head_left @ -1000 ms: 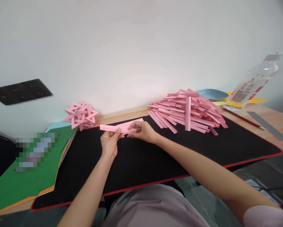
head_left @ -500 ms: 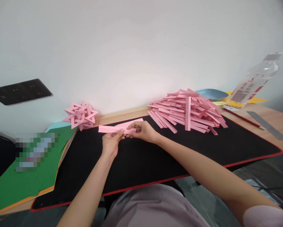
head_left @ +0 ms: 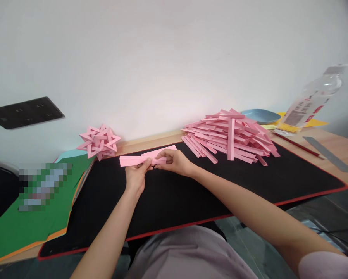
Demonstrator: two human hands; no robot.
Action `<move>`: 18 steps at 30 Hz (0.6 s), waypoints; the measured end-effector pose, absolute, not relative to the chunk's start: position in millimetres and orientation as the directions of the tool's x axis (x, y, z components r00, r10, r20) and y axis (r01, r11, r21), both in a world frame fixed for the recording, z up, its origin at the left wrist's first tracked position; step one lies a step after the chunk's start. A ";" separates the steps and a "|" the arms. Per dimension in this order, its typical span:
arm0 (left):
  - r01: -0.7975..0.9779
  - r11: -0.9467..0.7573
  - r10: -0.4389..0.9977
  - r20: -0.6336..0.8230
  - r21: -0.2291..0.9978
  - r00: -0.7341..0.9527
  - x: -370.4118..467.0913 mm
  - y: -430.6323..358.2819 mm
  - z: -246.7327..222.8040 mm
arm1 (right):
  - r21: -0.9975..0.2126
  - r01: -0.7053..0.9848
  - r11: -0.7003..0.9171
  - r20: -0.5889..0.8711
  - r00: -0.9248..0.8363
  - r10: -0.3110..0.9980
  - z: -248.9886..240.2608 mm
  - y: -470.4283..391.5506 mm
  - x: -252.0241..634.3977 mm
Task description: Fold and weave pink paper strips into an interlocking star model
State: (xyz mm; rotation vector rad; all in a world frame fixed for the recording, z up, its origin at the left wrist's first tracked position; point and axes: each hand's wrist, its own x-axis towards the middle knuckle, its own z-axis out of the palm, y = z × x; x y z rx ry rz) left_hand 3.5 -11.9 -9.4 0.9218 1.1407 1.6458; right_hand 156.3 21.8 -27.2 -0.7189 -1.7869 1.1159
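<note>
Over the black mat (head_left: pixel 174 201), my left hand (head_left: pixel 136 175) pinches a folded pink paper strip (head_left: pixel 130 161) that points to the left. My right hand (head_left: pixel 174 162) is closed on the right end of the same strip, close to my left fingertips. Another pink strip (head_left: pixel 165 150) lies just behind the fingers, slanting up to the right; whether it is held or rests on the mat I cannot tell. A large pile of folded pink strips (head_left: pixel 220 135) is to the right of my hands. An interlocked pink paper star (head_left: pixel 100 142) stands at the left.
Green sheets (head_left: pixel 46 221) cover the left side. At the back right are a blue dish (head_left: pixel 261 115) and a plastic bottle (head_left: pixel 310 100) on yellow paper (head_left: pixel 316 123). A red pencil (head_left: pixel 298 144) and a metal ruler (head_left: pixel 328 154) lie at the right.
The left end of the held strip has dipped slightly and tilted, showing more of its face. Both hands keep their grip in nearly the same place.
</note>
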 end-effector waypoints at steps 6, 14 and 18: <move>-0.205 -0.219 0.939 0.150 0.954 -0.309 4.2 -11.5 -11.5 | -0.912 -0.012 0.411 0.374 -0.437 0.818 -30.9 23.1 154.8; -0.181 -0.230 0.936 0.167 0.956 -0.309 5.6 -12.0 -10.5 | -0.892 0.082 0.445 0.378 -0.404 0.833 -26.4 20.3 154.8; -0.167 -0.233 0.933 0.171 0.958 -0.318 6.0 -11.8 -11.0 | -0.925 0.071 0.373 0.316 -0.397 0.862 -21.5 17.1 154.1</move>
